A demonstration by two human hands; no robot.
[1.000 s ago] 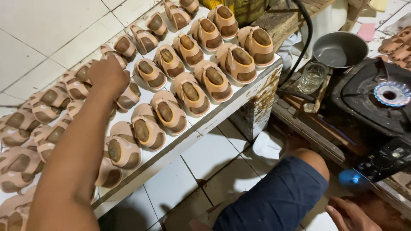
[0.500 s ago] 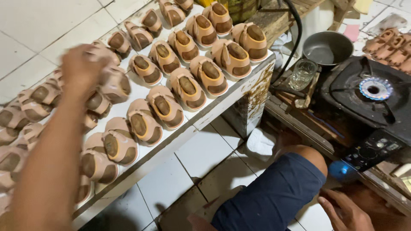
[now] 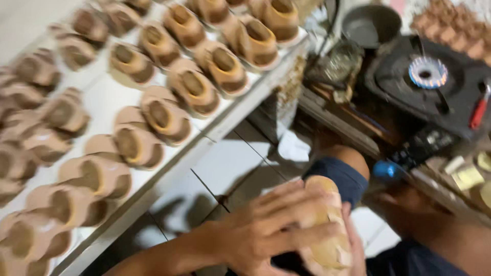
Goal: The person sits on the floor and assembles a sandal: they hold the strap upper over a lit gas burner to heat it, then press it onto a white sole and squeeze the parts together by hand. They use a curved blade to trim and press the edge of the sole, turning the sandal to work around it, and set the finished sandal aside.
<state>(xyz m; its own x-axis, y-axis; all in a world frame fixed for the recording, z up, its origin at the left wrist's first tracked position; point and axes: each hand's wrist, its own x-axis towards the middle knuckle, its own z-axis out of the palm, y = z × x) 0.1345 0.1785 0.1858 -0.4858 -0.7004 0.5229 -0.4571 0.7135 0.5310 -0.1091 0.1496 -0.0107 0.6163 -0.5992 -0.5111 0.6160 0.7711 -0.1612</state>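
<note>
left hand (image 3: 266, 230) fingers wrapped round tan sandal (image 3: 327, 240) | right hand (image 3: 353, 240) cupping underneath | step, judged: inspecting | next: steady two-handed turn

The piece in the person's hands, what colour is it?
Tan-brown piece, blurred, held in the left hand; seen in the head view.

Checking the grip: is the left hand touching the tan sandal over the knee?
Touching. The head view shows the left hand with its fingers wrapped across the tan sandal, no gap between them, though the picture is motion-blurred.
</note>
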